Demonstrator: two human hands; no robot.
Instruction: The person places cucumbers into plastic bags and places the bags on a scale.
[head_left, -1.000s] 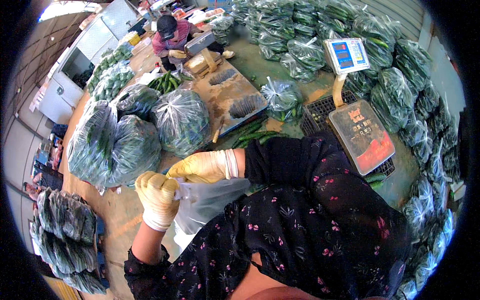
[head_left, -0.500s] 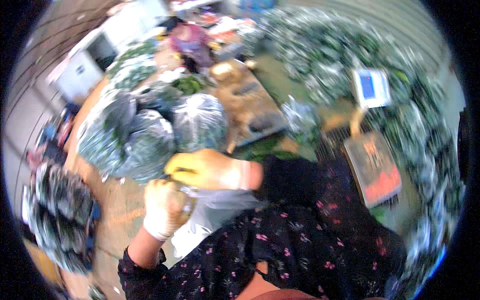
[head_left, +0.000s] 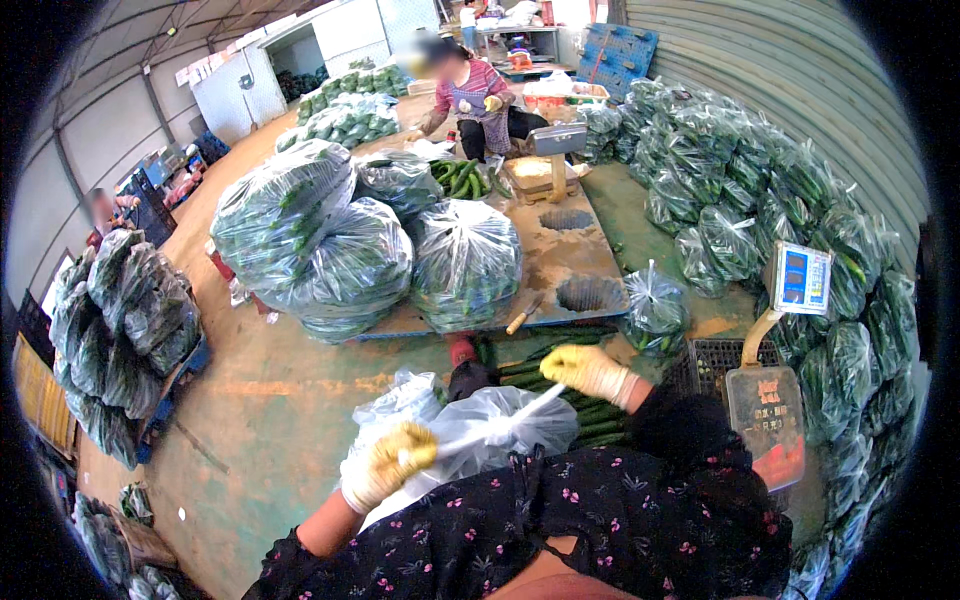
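Gripping the two twisted ends of a clear plastic bag [head_left: 530,425], the hands in pale yellow gloves stand apart, the left hand [head_left: 388,465] clamped on one end at lower centre, the right hand [head_left: 592,375] on the other, higher and to the right. The bag's neck forms a taut whitish band between them, with a knot near its middle; the bag lies below it, just above the floral sleeve and blouse, and what it holds cannot be made out. More crumpled clear plastic [head_left: 400,398] sits just left of it.

Loose cucumbers [head_left: 600,415] lie just beside and below the right hand. Past them, at centre, a low brown platform [head_left: 530,250] with a blue edge carries a wooden-handled knife [head_left: 518,322] and bulging produce bags [head_left: 467,265]. Right of centre, a weighing scale [head_left: 765,425] rests by a black crate [head_left: 700,365]. A co-worker [head_left: 470,100] in a striped top sits at upper centre — near a second scale [head_left: 558,140]. Bagged cucumbers [head_left: 840,250] line the right side; stacked bags [head_left: 130,330] fill the left.
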